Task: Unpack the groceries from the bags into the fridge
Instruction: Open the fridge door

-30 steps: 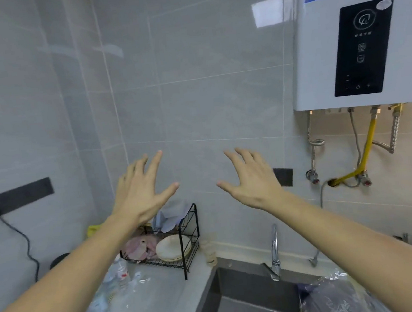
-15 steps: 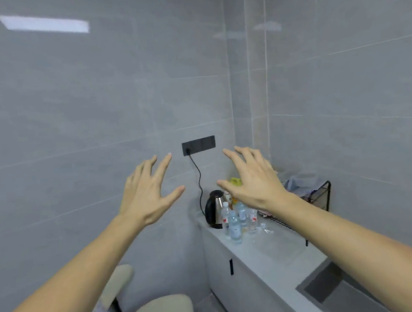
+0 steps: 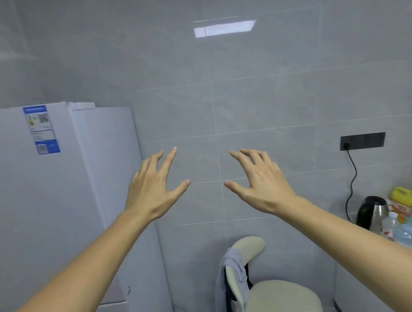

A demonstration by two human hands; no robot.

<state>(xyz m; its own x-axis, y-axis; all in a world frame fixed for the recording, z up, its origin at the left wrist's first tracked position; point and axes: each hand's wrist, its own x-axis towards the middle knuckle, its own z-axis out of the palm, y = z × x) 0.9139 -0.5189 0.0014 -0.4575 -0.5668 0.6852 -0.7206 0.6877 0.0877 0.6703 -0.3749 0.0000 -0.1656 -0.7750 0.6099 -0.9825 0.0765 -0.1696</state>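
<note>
A tall white fridge (image 3: 40,211) stands at the left with its doors closed and a blue label near the top. My left hand (image 3: 153,189) is raised in front of me with fingers spread, holding nothing, just right of the fridge's side. My right hand (image 3: 258,180) is held up beside it, fingers spread and empty. No grocery bag is in view.
A cream chair (image 3: 278,298) with a grey cloth over its back stands below my hands by the grey tiled wall. At the right, a counter holds a black kettle (image 3: 372,210), several water bottles (image 3: 408,231) and a yellow-lidded jar (image 3: 408,202). A black socket strip (image 3: 362,141) is on the wall.
My view has swung left from the sink and counter corner to the fridge and chair. Both hands stay raised, spread and empty in front of me.
</note>
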